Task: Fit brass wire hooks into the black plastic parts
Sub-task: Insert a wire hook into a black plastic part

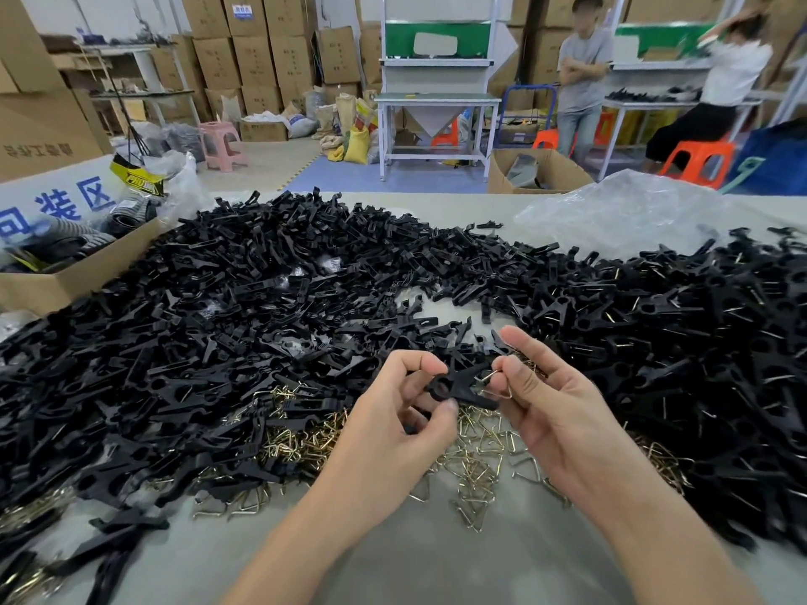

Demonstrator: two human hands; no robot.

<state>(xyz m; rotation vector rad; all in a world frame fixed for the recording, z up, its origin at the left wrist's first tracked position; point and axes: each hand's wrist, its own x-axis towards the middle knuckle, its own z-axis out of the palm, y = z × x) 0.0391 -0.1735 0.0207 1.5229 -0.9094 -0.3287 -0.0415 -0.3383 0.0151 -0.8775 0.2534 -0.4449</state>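
**Brass hook at a black fork**

Left hand point(393, 417) grips a matte black plastic part point(458, 388) by its ring end, above the grey table point(480, 565). Right hand point(559, 408) pinches a bent brass wire hook point(495, 383) against the part's forked end.

a factory packing floor: stacked cardboard cartons point(257, 58) line the walls, metal workstations point(436, 98) stand behind, and black plastic parts point(262, 299) heap across the bench point(436, 569).

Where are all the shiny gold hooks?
In the head view, the loose brass wire hooks lie on the table at lower centre, beneath the left hand and right hand, between heaps of black plastic parts.
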